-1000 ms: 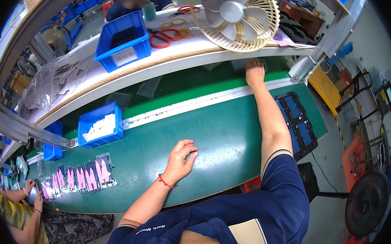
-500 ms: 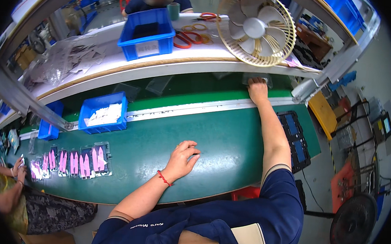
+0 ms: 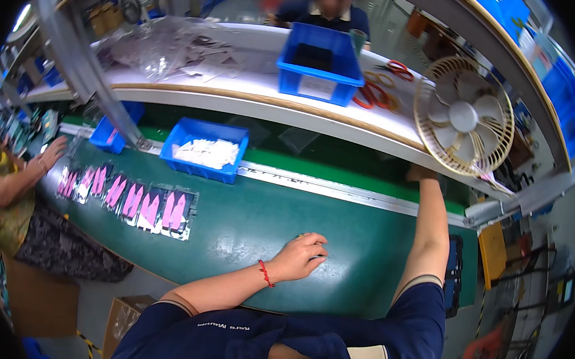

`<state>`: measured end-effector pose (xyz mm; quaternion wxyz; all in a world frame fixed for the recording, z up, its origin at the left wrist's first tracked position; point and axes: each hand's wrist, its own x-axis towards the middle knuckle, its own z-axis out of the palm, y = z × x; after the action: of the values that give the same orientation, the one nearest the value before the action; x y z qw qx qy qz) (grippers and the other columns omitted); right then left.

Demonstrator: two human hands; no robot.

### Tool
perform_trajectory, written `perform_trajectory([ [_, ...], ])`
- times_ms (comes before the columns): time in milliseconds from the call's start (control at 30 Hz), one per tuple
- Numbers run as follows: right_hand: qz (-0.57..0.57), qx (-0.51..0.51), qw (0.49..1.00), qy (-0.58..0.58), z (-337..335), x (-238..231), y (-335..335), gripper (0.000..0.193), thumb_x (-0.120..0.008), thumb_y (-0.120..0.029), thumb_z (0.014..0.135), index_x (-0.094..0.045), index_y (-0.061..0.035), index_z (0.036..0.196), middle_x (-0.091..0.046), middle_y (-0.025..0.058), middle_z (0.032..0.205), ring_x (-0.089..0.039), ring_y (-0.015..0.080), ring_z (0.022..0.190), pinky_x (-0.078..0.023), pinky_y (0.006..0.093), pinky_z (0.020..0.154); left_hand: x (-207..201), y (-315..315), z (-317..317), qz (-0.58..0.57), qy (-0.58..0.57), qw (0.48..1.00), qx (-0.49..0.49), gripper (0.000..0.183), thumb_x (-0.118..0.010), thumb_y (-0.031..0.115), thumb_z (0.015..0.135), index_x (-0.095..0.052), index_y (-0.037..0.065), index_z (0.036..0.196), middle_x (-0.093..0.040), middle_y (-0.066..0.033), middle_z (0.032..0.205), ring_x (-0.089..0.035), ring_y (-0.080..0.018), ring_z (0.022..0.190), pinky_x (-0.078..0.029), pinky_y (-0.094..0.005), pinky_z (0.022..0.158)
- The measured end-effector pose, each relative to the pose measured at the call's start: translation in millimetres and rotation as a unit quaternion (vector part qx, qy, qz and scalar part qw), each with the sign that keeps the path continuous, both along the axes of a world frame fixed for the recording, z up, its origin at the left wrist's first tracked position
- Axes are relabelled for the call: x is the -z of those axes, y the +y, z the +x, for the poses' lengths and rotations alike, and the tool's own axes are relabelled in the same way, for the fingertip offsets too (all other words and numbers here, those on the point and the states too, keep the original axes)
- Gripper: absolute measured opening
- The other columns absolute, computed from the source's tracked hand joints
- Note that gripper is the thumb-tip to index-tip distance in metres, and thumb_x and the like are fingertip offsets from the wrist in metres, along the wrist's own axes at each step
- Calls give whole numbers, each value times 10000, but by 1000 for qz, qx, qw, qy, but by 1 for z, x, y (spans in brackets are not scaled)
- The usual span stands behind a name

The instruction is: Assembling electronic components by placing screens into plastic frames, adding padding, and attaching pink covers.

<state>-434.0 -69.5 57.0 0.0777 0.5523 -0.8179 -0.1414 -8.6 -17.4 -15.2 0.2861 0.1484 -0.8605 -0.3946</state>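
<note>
My left hand (image 3: 303, 254) rests on the green conveyor belt (image 3: 244, 223), fingers loosely curled, nothing in it; a red bracelet (image 3: 264, 272) is on that wrist. My right arm stretches across the belt to its far edge. My right hand (image 3: 422, 174) sits under the white shelf (image 3: 240, 89), just below a cream desk fan (image 3: 464, 117), and its fingers are hidden. A blue bin (image 3: 198, 166) of white parts stands on the belt's far side, left of my hands.
Black trays with pink pieces (image 3: 159, 209) lie in a row on the belt at left, near a co-worker's hand (image 3: 52, 153). Another blue bin (image 3: 317, 88) and orange tape rolls (image 3: 373, 92) sit on the shelf; a person (image 3: 330, 2) stands behind. A metal post (image 3: 88, 72) slants at left.
The view has swung so the belt's left part and the pink trays show more. Both hands stay where they were; my left fingers have curled in slightly.
</note>
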Motion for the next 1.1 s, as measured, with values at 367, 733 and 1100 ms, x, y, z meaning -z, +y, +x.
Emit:
perform_trajectory([
  [367,-363,-97,919,-123,123,-36,78,486,-723,-137,629,-595,-7,1078,-464,214,1091,-489,370,1017,-436,442,878,2,1,-6,14,29,999,-8,83,-638,105,836,-661,47,890,-569,-122,1126,-577,-269,984,-466,-368,847],
  [733,-554,-12,689,-466,292,32,152,344,-800,-122,650,-568,-50,893,-436,166,1115,-468,287,1051,-415,360,877,-12,11,-34,679,228,698,-21,393,-587,219,931,-439,19,1235,-573,-100,1102,-609,-196,970,-526,-354,811],
  [1100,-439,-62,790,-422,299,44,159,227,-758,-139,654,-570,-58,752,-572,115,928,-525,288,920,-413,393,844,0,8,-22,560,151,813,-48,228,-642,132,892,-515,29,1051,-624,-43,815,-602,-112,692,-513,-246,593],
])
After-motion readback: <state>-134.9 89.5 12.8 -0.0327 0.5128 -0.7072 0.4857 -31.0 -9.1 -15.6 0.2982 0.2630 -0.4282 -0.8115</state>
